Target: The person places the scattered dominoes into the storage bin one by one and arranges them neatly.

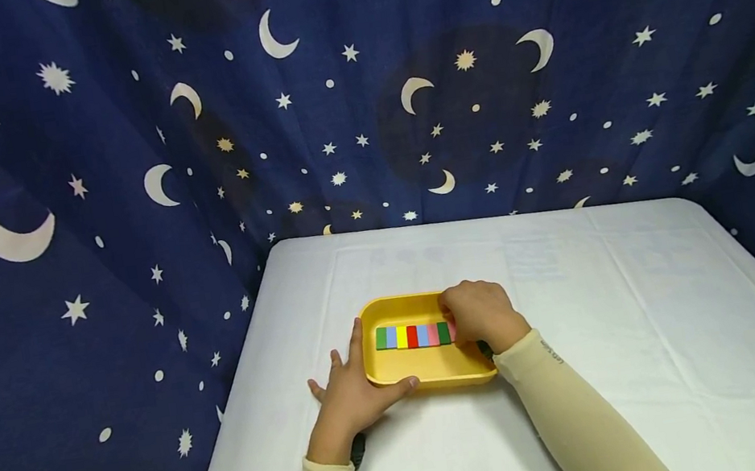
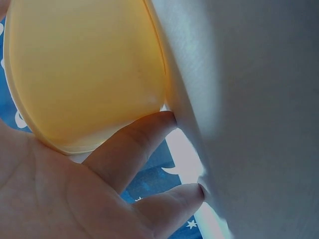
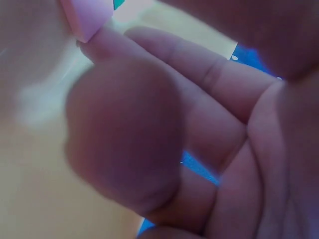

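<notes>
A yellow tray (image 1: 404, 366) sits on the white-covered table in the head view. Inside it, several small coloured blocks (image 1: 411, 337) stand side by side in a row: green, blue, yellow, red, blue, pink and green. My left hand (image 1: 350, 396) spreads its fingers against the tray's left end, thumb along the front rim; the left wrist view shows straight fingers beside the tray wall. Over the tray's right part, my right hand (image 1: 480, 314) curls its fingers at the row's right end. A pink block (image 3: 92, 17) touches its fingertips in the right wrist view; most of the grip is hidden.
The white cloth-covered table (image 1: 654, 324) extends around the tray, with more surface to the right. A dark blue curtain (image 1: 358, 108) with moons and stars hangs behind it and along the sides.
</notes>
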Demonstrator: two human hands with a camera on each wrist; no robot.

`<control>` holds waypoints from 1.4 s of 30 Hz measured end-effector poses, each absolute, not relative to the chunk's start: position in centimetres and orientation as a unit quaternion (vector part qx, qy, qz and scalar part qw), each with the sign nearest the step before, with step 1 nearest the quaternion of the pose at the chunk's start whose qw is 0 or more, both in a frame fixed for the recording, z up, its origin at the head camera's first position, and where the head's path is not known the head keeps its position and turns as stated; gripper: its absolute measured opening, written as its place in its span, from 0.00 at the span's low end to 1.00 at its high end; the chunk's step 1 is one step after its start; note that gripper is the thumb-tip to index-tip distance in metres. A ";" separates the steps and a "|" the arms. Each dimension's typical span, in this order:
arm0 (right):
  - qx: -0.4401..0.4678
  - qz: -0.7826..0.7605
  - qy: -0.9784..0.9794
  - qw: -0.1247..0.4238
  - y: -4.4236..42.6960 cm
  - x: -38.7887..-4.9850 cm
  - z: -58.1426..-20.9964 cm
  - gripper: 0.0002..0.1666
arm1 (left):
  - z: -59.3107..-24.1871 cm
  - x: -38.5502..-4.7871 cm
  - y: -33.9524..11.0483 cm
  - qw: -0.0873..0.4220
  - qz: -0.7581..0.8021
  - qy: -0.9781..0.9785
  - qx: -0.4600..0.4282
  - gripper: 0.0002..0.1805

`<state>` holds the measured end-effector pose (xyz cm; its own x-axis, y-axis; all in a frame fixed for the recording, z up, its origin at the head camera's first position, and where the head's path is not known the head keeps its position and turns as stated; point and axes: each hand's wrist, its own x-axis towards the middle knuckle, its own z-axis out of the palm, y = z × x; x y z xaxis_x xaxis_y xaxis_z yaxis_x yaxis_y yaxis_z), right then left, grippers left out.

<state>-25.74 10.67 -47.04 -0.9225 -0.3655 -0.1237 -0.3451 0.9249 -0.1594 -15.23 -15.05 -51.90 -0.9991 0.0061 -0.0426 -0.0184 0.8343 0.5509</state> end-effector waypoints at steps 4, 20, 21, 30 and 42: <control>-0.180 -0.068 0.978 0.079 10.7 -25.7 -47.0 0.24 | -51.9 -15.3 -15.0 0.022 0.288 0.957 -0.003 0.80; -0.184 -0.092 0.975 0.090 10.8 -25.7 -46.4 0.26 | -52.0 -15.7 -15.2 0.019 0.293 0.956 0.001 0.79; -0.186 -0.094 0.974 0.089 10.8 -25.8 -46.4 0.28 | -52.0 -15.8 -15.2 0.018 0.292 0.956 0.002 0.79; -0.203 -0.152 0.965 0.062 10.9 -24.8 -45.6 0.34 | -52.4 -15.7 -15.8 0.025 0.290 0.957 -0.005 0.80; -0.219 -0.190 0.955 -0.052 13.5 -23.3 -43.7 0.25 | -52.2 -15.6 -17.1 0.016 0.307 0.952 -0.007 0.81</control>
